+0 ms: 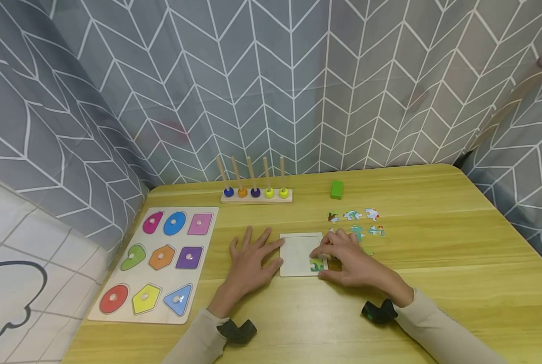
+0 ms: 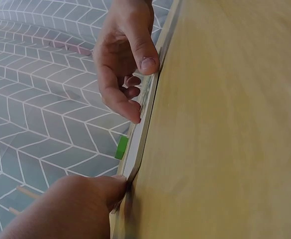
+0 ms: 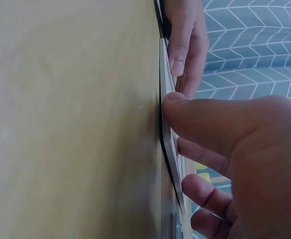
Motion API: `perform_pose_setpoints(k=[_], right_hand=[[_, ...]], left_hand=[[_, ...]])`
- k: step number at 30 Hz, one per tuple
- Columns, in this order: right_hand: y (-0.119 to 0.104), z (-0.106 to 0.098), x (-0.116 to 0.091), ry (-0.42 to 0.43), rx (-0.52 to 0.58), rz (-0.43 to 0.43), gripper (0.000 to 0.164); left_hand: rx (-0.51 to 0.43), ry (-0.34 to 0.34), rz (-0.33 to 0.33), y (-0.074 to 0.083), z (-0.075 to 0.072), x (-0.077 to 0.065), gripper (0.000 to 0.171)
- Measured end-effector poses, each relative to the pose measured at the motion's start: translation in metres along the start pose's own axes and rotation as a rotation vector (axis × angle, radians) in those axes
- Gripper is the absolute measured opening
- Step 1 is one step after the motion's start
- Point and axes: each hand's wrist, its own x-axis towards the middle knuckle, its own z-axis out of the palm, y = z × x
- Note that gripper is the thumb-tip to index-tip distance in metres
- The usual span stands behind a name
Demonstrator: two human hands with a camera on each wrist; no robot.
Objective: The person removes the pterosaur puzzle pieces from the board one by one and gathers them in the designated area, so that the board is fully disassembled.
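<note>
A shallow white puzzle tray [image 1: 294, 257] lies on the table, with a green jigsaw puzzle piece [image 1: 316, 265] in its near right corner. My left hand [image 1: 251, 260] rests palm down with spread fingers, its thumb and index finger touching the tray's left edge. Over the right side of the tray, my right hand [image 1: 353, 260] has curled fingers, with index finger and thumb at either end of that piece. Beyond the right hand lie several loose jigsaw pieces [image 1: 352, 215], some partly hidden by it. In the right wrist view, the right thumb [image 3: 177, 102] meets the tray rim.
To the left lies a board of colourful knobbed shapes [image 1: 161, 275]. A peg stand [image 1: 257, 199] with coloured rings is at the back, and a green block [image 1: 337, 189] sits to its right. Patterned curtain [image 1: 271, 86] borders the table's far edge.
</note>
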Motion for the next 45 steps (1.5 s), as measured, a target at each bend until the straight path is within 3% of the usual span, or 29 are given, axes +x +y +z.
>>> perform_pose_setpoints(k=[16,25,29,36,45], right_hand=[[0.0,-0.001,0.001,0.018,0.076,0.009,0.038],[0.003,0.0,0.002,0.082,0.229,-0.027,0.021],[0.007,-0.003,0.002,0.055,0.32,-0.026,0.016],[0.025,-0.028,-0.002,-0.056,0.517,-0.028,0.011],[0.065,-0.079,-0.025,-0.149,0.46,0.048,0.008]], left_hand=[[-0.011,-0.005,-0.004,-0.001,0.001,0.001,0.047],[-0.018,-0.002,-0.002,-0.001,0.001,0.001,0.046],[-0.022,-0.001,-0.001,0.0,0.0,0.001,0.046],[-0.026,0.003,0.008,0.0,0.0,0.0,0.046],[-0.015,0.002,0.009,-0.001,0.001,0.0,0.047]])
